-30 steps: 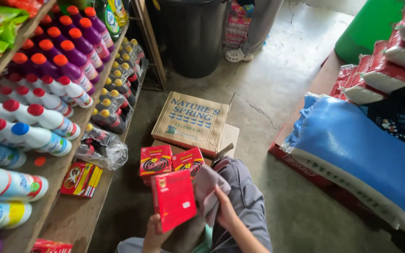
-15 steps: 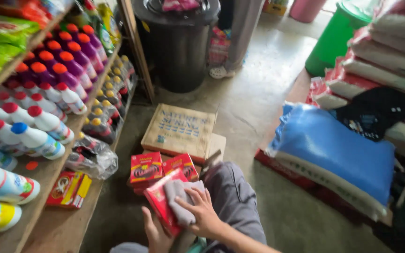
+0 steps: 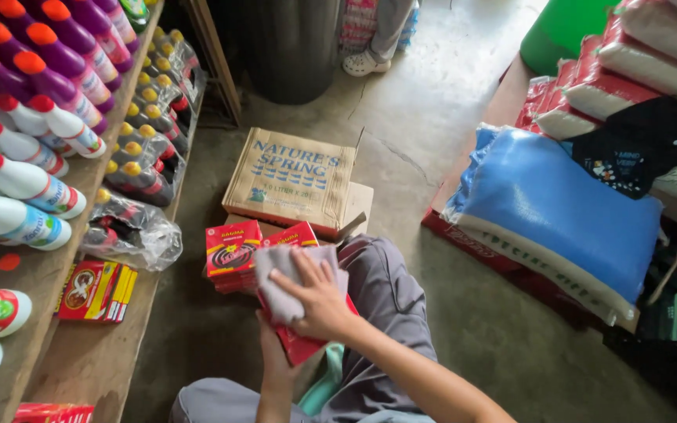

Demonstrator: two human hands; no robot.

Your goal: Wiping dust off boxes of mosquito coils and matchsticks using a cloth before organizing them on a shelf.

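The right hand (image 3: 319, 298) lies flat, fingers spread, pressing a grey cloth (image 3: 287, 270) onto a red box (image 3: 307, 341) held over the lap. The left hand (image 3: 272, 348) props that box from below; its grip is mostly hidden, so it probably clasps the lower edge. To wipe well, the cloth wants even pressure across the whole face, with the box kept steady underneath. More red boxes (image 3: 233, 251) are stacked on the floor just ahead, beside a cardboard carton (image 3: 291, 180), and bottles (image 3: 17, 180) line the wooden shelf (image 3: 88, 352) at left.
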